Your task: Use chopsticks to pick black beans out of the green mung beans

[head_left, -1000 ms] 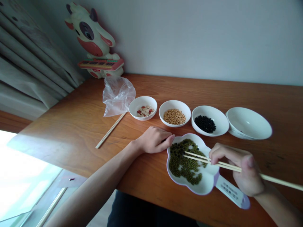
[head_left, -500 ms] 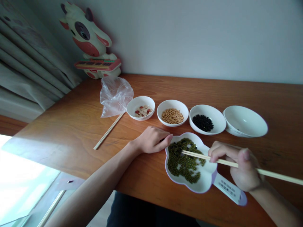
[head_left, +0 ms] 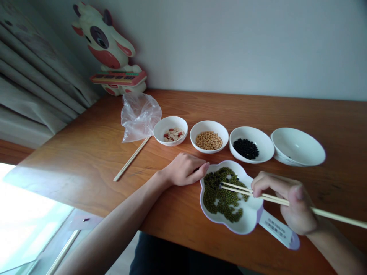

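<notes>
1. Because the purple-rimmed dish (head_left: 249,215) sat nr the front edge of the tabletop (head_left: 94,164), I had L fingers (head_left: 197,163) loosely curled beside it, thumb on its rim, prob. to stop it sliding; couldn't tell if they gripped it.
2. R fingers (head_left: 268,183) were clamped on the chopsticks (head_left: 338,217) well back from the tips, presumably for control. Tips stood slightly apart amid the green beans (head_left: 210,191), nr some dark beans (head_left: 219,185); couldn't tell if they pinched one.
3. Dish handle (head_left: 276,229) pointed R & toward me, label up, prob. to leave its L rim free for my thumb.
4. Bowls stood in a row behind, prob. to keep sorts separate & w/in reach: 1st bowl (head_left: 159,131) w/ pale & red bits (head_left: 173,134), 2nd bowl (head_left: 196,131) w/ tan beans (head_left: 208,140), 3rd bowl (head_left: 266,149) w/ black beans (head_left: 246,149), 4th bowl (head_left: 301,151) w/ a dark speck (head_left: 289,157).
5. Other chopsticks (head_left: 132,159) lay off L by the plastic bag (head_left: 140,116), likely to spare elbow room.
</notes>
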Motion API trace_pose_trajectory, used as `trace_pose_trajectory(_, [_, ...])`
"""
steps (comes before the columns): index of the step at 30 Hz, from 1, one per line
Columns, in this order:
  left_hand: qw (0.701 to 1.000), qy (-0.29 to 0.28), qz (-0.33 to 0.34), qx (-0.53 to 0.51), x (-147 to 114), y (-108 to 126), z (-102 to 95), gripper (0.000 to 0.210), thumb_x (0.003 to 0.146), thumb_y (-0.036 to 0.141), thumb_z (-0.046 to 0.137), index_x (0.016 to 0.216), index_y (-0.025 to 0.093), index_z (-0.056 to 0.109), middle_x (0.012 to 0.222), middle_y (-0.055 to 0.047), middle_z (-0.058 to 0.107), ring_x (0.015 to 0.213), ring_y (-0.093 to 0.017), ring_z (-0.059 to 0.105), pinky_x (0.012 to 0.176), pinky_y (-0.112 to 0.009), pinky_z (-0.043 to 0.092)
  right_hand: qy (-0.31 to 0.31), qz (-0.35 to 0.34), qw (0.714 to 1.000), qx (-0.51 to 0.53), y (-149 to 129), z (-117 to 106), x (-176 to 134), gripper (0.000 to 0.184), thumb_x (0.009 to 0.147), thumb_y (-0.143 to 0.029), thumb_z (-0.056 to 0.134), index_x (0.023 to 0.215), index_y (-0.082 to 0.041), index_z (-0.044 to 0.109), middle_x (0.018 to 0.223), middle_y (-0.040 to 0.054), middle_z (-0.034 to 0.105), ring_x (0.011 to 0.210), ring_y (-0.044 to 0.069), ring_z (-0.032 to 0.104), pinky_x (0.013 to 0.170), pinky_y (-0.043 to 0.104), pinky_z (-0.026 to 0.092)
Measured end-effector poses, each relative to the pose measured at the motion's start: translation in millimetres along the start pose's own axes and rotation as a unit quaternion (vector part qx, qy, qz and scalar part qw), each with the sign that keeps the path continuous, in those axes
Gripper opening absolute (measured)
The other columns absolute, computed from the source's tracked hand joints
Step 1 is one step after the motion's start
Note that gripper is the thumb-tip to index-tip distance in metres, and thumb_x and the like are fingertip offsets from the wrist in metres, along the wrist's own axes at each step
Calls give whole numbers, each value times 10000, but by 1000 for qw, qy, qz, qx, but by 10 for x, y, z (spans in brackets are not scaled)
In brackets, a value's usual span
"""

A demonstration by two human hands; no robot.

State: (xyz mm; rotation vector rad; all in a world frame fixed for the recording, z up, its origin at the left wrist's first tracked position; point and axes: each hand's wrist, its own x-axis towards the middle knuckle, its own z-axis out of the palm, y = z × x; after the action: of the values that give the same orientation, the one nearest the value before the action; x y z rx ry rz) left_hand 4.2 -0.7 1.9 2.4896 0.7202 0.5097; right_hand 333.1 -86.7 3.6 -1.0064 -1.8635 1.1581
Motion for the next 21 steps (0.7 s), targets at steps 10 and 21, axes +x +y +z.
trace_pose_trajectory(10, [1000, 2, 2, -6, -3, 3, 5, 435, 1121, 357, 342, 734, 193, 455, 695, -11, 570, 599, -125, 464, 627, -295, 340, 2, -18, 1000, 10, 26, 40, -8, 766, 1020, -756, 142, 893, -262, 713, 834, 61, 655, 757, 260, 603, 699, 411, 437])
trace_pose_trajectory(21, [1000, 2, 1, -5, -1, -4, 8, 423, 1119, 343, 347, 738, 193, 447, 695, -9, 563, 602, -123, 460, 626, -291, 342, 86, -38, 993, 67, -49, 49, 30, 776, 1042, -714, 228, 791, -253, 800, 721, 66, 696, 675, 252, 608, 653, 418, 472])
